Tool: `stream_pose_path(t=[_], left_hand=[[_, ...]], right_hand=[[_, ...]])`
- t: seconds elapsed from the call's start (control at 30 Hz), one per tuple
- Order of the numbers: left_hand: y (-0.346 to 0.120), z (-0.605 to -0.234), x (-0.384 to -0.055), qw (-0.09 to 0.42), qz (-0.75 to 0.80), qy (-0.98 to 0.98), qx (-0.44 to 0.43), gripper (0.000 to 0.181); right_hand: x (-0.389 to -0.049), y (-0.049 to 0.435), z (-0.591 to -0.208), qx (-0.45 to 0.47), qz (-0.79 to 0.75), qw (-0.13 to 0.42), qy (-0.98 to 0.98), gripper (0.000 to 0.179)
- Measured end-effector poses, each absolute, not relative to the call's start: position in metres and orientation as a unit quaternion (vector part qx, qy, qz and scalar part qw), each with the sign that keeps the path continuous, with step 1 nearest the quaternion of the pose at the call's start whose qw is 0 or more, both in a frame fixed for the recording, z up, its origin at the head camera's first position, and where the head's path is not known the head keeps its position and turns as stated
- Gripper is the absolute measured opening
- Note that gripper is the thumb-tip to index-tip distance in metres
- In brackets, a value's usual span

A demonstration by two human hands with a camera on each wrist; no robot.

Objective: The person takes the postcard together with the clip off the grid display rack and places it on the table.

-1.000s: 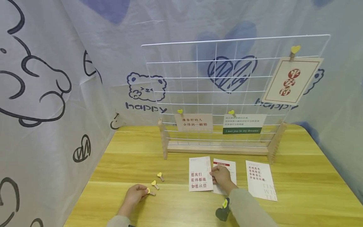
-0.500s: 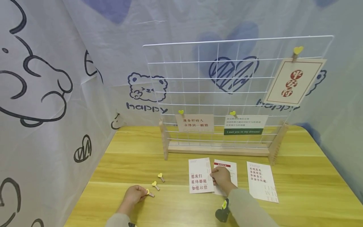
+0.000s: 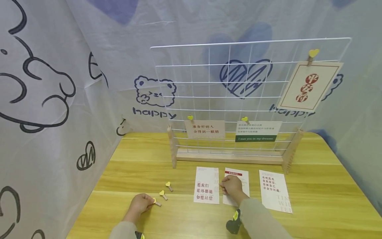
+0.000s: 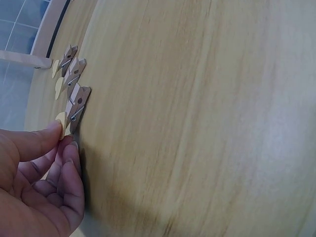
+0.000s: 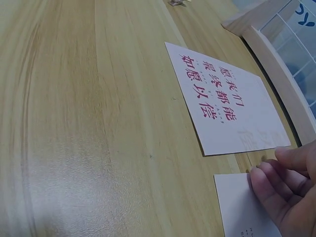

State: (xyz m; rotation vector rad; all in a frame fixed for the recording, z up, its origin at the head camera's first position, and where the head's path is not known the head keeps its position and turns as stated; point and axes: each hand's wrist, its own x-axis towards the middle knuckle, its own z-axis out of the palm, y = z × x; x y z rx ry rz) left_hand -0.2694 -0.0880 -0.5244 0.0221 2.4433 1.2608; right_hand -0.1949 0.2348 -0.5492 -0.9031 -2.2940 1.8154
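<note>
In the head view, my left hand [image 3: 141, 203] is at the left front of the table. Its thumb and fingers pinch the yellow heart of a small wooden clothespin [image 4: 78, 106], seen close in the left wrist view. Two more clothespins [image 3: 162, 194] [image 3: 168, 186] with yellow hearts lie just beyond. My right hand [image 3: 232, 186] hovers over a card with a red band [image 3: 235, 173], covering part of it. Its fingers are loosely bent, and the thumb tip is right at the edge of a white card with large red characters [image 5: 229, 106], flat on the table.
A third card [image 3: 276, 191] lies at the right. Behind the cards stands a white wire grid [image 3: 218, 83] on a wooden base [image 3: 229, 158]. Two small cards [image 3: 204, 129] [image 3: 258, 131] and a larger card [image 3: 310, 86] hang clipped on it. Printed cloth [image 3: 44, 99] encloses the table.
The card with large red characters has moved left and straightened, coming out from under my right fingertips; a strip of table now shows beside it. My left hand stays at the same clothespin.
</note>
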Motion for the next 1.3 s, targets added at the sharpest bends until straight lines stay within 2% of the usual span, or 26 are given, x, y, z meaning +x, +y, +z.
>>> stream_pose_path(t=[0.43, 0.67, 1.07, 1.3], left_hand=[[-0.088, -0.516, -0.27, 0.199, 0.435, 0.878, 0.021, 0.012], [-0.09, -0.506, -0.27, 0.202, 0.435, 0.876, 0.042, 0.021], [-0.076, -0.474, -0.274, 0.185, 0.453, 0.867, 0.094, 0.028], [-0.055, -0.454, -0.279, 0.186, 0.488, 0.845, 0.118, 0.03]], right_hand=[[-0.186, 0.242, -0.539, -0.24, 0.636, 0.043, -0.732, 0.015], [-0.184, 0.246, -0.53, -0.231, 0.636, 0.053, -0.735, 0.011], [-0.183, 0.264, -0.511, -0.215, 0.61, 0.073, -0.76, 0.022], [-0.177, 0.274, -0.485, -0.195, 0.619, 0.071, -0.757, 0.024]])
